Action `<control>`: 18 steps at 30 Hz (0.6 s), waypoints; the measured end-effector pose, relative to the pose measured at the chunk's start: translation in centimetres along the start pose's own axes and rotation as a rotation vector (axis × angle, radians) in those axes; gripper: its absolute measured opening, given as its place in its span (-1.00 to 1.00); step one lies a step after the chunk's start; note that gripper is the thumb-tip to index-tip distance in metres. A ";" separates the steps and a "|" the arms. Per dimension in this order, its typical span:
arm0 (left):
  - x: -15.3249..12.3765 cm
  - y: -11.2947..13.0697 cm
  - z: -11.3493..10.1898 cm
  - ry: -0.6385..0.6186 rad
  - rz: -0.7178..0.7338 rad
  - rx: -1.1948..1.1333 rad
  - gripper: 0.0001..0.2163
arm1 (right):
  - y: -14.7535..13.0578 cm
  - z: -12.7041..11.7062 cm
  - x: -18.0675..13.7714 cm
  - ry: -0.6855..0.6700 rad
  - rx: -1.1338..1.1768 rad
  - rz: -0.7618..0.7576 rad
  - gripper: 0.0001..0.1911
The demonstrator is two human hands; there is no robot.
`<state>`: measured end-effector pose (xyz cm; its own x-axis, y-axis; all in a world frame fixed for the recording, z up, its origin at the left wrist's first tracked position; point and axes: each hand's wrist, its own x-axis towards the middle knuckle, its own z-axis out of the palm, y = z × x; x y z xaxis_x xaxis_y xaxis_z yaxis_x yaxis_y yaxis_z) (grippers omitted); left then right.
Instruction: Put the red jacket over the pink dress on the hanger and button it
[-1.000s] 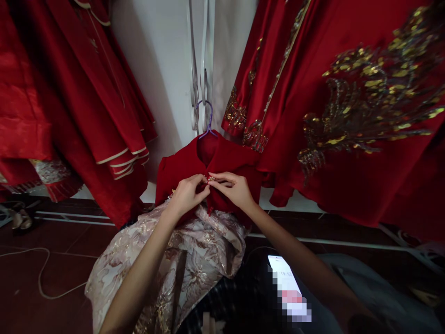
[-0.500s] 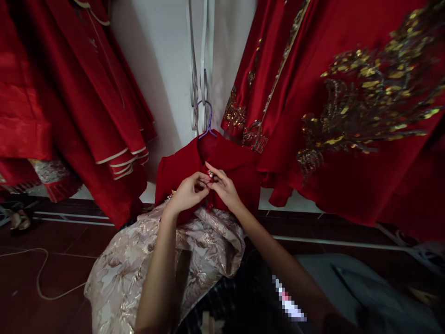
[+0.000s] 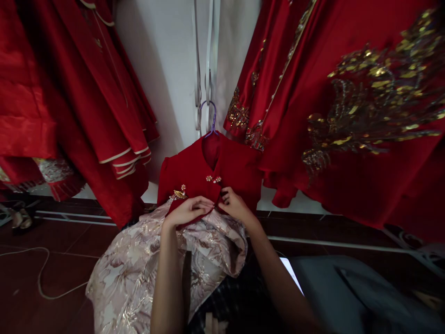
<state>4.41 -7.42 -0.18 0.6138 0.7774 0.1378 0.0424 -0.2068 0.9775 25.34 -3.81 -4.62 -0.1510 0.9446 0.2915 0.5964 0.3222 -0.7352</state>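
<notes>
A short red jacket (image 3: 189, 160) hangs by its collar from a purple hanger (image 3: 213, 121). High on its front, a beaded clasp (image 3: 213, 179) spans the opening. A gold ornament (image 3: 179, 193) sits on the jacket's left side, above my left hand (image 3: 192, 211). That hand is closed at the lower front edge, its fingertips on the red cloth. Facing it, my right hand (image 3: 233, 204) pinches the other front edge with curled fingers. What lies between the fingertips is partly hidden. Below both hands spreads a pale floral skirt (image 3: 139, 269) with a metallic sheen.
Red garments (image 3: 79, 116) hang on the left, and sequinned red ones (image 3: 347, 185) on the right. White straps (image 3: 210, 46) hold the hanger up. A lit phone-like screen (image 3: 291, 274) shows beside my right forearm. A cable (image 3: 41, 273) and shoes (image 3: 22, 220) lie at left on the floor.
Both hands have moved down from the beaded clasp to the jacket's lower front opening. The clasp, covered by fingers before, now shows joined across the front.
</notes>
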 end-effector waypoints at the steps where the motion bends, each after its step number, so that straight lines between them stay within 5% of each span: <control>1: -0.1 -0.2 -0.2 -0.026 -0.029 0.002 -0.72 | 0.6 0.0 0.0 -0.043 -0.040 -0.010 -0.42; 6: -0.3 -1.2 -0.5 -0.062 -0.099 0.012 -0.69 | 1.8 -0.4 0.1 -0.038 -0.112 0.004 -0.68; 10: 0.1 -0.8 0.3 -0.258 -0.217 0.037 -0.61 | 2.8 -3.1 0.4 -0.090 0.126 0.148 -0.71; 13: 1.1 -0.2 1.9 -0.329 -0.162 -0.049 -0.54 | 3.6 -5.5 0.9 0.163 0.357 0.275 -0.65; 16: 2.7 -0.9 3.5 -0.294 -0.056 -0.183 -0.49 | 3.3 -7.0 1.1 0.478 0.410 0.183 -0.66; 18: 3.6 -2.3 4.0 -0.290 -0.099 -0.220 -0.50 | 2.5 -8.0 0.8 0.522 0.342 0.118 -0.68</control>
<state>9.63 -6.53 -2.57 0.8140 0.5805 0.0211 -0.0383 0.0174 0.9991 33.01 -2.75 -1.28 0.3556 0.8478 0.3934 0.2869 0.3016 -0.9093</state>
